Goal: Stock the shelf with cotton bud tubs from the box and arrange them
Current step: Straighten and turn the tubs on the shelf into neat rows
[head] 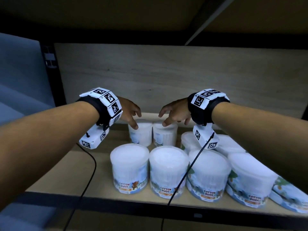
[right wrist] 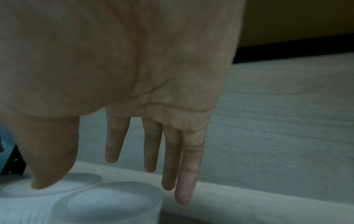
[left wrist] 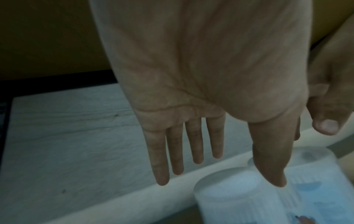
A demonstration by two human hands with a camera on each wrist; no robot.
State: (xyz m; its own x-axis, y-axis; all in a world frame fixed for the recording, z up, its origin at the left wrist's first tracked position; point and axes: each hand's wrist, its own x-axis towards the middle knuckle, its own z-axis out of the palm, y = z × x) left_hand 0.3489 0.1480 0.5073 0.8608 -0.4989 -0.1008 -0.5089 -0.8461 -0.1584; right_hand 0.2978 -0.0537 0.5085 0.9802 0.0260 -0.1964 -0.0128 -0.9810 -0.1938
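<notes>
Both hands over the rear tubs on the shelf (head: 50,164).
Left hand (head: 129,112) and right hand (head: 176,112): fingers spread, holding nothing; two tubs (head: 140,134) just beneath the fingertips, more nearer.

We see both our arms reaching into a wooden shelf (head: 66,165). Our left hand (head: 129,112) and right hand (head: 175,112), fingers spread, hover over two back-row cotton bud tubs (head: 140,134) (head: 165,135). A front row of tubs (head: 168,169) faces us, labels outward.
</notes>
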